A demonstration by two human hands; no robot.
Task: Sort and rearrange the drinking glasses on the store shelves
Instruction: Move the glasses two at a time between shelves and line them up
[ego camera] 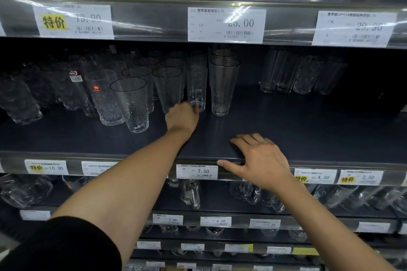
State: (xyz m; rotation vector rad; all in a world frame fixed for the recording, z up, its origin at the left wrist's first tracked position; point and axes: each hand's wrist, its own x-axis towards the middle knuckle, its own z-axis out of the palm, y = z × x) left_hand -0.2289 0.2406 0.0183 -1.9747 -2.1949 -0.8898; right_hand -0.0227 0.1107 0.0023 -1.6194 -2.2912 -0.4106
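On the middle shelf (308, 121), your left hand (181, 116) curls round the foot of a slim glass (197, 86), which stands upright just beside a tall glass (223, 86). Your right hand (259, 160) lies flat on the shelf lip, fingers spread and holding nothing. The left rows look mixed and a far group (299, 75) stands well apart, so most sorting seems left.

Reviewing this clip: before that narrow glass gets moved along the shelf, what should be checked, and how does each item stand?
1. Left hand grips narrow glass at its base: ok.
2. Narrow glass upright: ok.
3. Clearance from tapered glass and tall glass on either side: not ok, both close.
4. Whether these glasses touch: cannot tell.
5. Right hand rests on the front of the shelf, holding nothing: ok.
6. Bare shelf space to the right: ok.
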